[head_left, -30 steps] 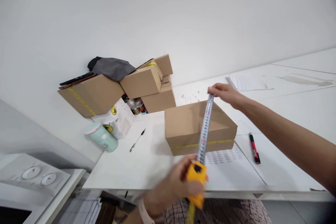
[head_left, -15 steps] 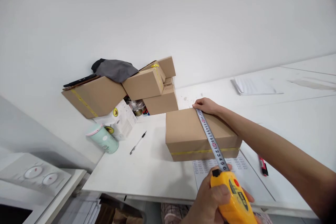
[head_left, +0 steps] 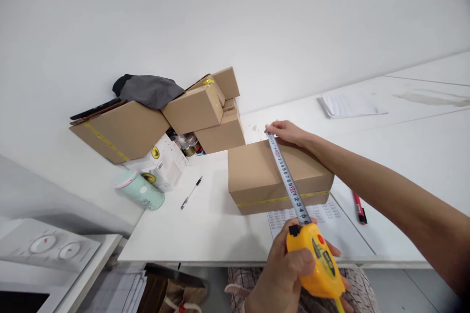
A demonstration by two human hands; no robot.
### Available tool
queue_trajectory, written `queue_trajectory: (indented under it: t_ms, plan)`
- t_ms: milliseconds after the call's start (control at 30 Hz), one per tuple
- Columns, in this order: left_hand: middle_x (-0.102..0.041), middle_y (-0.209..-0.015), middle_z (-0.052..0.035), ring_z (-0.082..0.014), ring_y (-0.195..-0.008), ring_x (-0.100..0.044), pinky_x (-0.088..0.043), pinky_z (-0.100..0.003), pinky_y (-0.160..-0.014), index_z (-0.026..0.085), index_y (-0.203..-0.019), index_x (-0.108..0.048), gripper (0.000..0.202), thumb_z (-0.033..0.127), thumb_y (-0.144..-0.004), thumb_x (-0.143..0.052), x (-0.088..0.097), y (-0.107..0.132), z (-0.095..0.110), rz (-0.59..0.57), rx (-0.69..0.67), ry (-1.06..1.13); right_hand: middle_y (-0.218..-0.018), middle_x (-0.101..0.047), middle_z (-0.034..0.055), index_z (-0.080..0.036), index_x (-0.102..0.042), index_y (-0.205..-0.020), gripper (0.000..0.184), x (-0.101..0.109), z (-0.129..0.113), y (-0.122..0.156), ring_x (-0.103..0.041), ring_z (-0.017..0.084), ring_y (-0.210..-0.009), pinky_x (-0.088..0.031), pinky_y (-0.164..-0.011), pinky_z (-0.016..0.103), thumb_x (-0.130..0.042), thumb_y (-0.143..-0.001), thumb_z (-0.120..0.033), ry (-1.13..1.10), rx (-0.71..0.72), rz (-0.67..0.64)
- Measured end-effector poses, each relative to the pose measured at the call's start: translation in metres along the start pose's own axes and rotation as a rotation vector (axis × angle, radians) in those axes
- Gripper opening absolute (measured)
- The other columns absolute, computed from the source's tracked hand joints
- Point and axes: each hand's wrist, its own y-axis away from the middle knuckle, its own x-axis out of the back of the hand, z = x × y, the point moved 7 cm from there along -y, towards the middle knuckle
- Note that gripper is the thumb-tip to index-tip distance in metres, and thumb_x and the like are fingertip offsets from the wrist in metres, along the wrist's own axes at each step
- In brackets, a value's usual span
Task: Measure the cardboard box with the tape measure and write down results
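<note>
A brown cardboard box (head_left: pixel 257 176) with yellow tape along its front lies on the white table (head_left: pixel 205 230). My left hand (head_left: pixel 290 274) grips the yellow tape measure case (head_left: pixel 317 264) near the table's front edge. The steel tape blade (head_left: pixel 288 181) runs from the case across the box top to its far edge. There my right hand (head_left: pixel 288 132) pinches the blade's end down against the box's back edge.
A pile of cardboard boxes (head_left: pixel 161 117) with a grey cloth (head_left: pixel 149 89) on top stands at the back left. A mint bottle (head_left: pixel 141 190), a pen (head_left: pixel 191 193), a red marker (head_left: pixel 358 208), a printed sheet (head_left: pixel 323 220) and papers (head_left: pixel 348 105) lie on the table.
My right hand brought the tape's end down from above the box onto its far edge. My left hand moved right with the case, so the blade now lies across the box top.
</note>
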Motion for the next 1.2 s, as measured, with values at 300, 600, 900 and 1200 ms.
queue_trajectory:
  t_ms: [300,600,900,1200]
  plan:
    - [-0.064,-0.12,-0.0097,-0.0268,-0.099,-0.069,-0.06,-0.036,-0.084,0.03,-0.138,-0.053,0.085,0.054,-0.065,-0.09,0.097,0.056,0.071,0.631,-0.433,-0.474,-0.071,-0.059,0.0033,-0.026,-0.072,-0.113,0.067,0.063,0.057,0.118,-0.055,0.021,-0.069,-0.049,-0.072,0.036,-0.04,-0.092,-0.081,-0.146,-0.102,0.32]
    - [-0.061,-0.127,-0.0091,-0.0251,-0.083,-0.071,-0.063,-0.039,-0.069,0.027,-0.131,-0.058,0.08,0.056,-0.062,-0.088,0.098,0.023,0.127,0.495,-0.441,-0.528,-0.091,-0.069,0.0062,-0.031,-0.076,-0.11,0.052,0.062,0.021,0.141,-0.06,0.024,-0.083,-0.046,-0.068,0.034,-0.066,-0.081,-0.072,0.046,-0.066,0.228]
    - [-0.065,-0.111,-0.0071,-0.0226,-0.083,-0.068,-0.061,-0.035,-0.071,0.022,-0.126,-0.057,0.072,0.053,-0.068,-0.086,0.069,-0.003,0.171,0.425,-0.522,-0.619,-0.122,-0.07,0.0124,-0.022,-0.074,-0.087,0.028,0.064,-0.034,0.062,-0.06,0.031,-0.115,-0.044,-0.099,0.044,-0.052,-0.097,-0.037,0.444,0.237,0.298]
    - [-0.069,-0.112,-0.0101,-0.0185,-0.081,-0.064,-0.057,-0.029,-0.069,0.021,-0.126,-0.057,0.089,0.049,-0.052,-0.097,0.031,-0.011,0.006,0.187,-0.102,-0.354,-0.103,-0.078,0.0088,-0.023,-0.065,-0.127,0.04,0.038,-0.041,0.056,-0.066,0.03,-0.102,-0.042,-0.097,0.049,-0.036,-0.099,-0.025,0.542,0.325,0.35]
